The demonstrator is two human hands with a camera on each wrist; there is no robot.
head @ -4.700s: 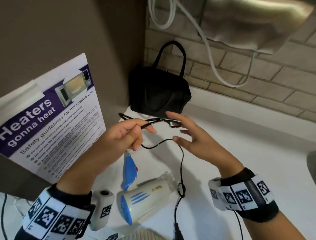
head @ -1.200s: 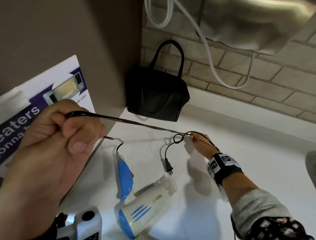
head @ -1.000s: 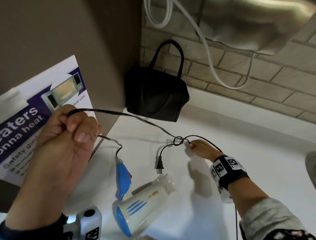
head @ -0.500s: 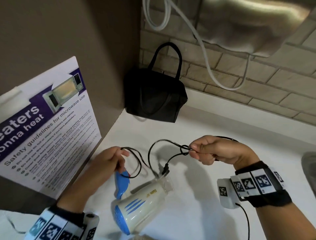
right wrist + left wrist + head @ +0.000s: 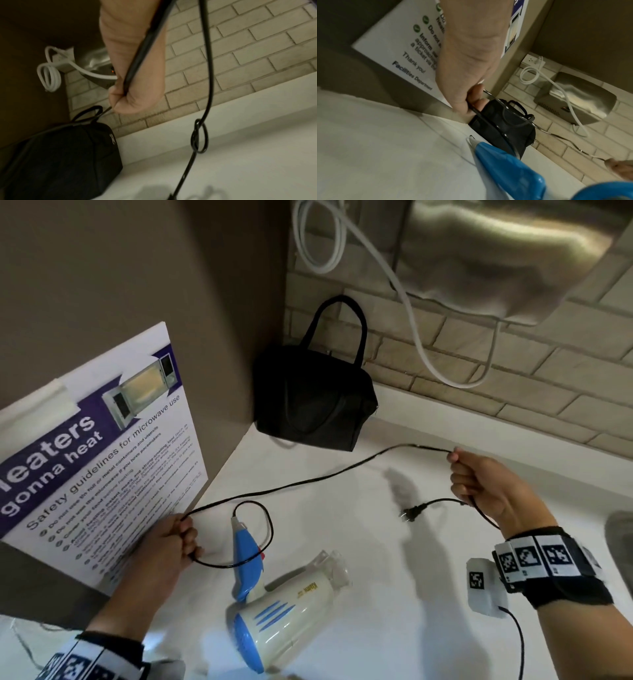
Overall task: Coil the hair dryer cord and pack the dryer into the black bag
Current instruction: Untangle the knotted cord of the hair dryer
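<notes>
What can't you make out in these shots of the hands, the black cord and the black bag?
- Black fabric bag: whether its zip is open; too dark in every view.
- Thin black cord: the stretch inside the right hand and left hand, hidden by curled fingers.
- White and blue hair dryer: its switch, too small in the head view.
- Poster small print: blurred.

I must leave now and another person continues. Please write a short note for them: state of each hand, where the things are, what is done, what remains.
Left hand: grips the cord near the dryer end.
Right hand: grips the cord near the plug; the plug end hangs free with a small knot.
Hair dryer lies on the counter. Black bag stands in the corner, apparently zipped.
Done: cord stretched between the hands.
Left: undo the knot, coil, pack.
</notes>
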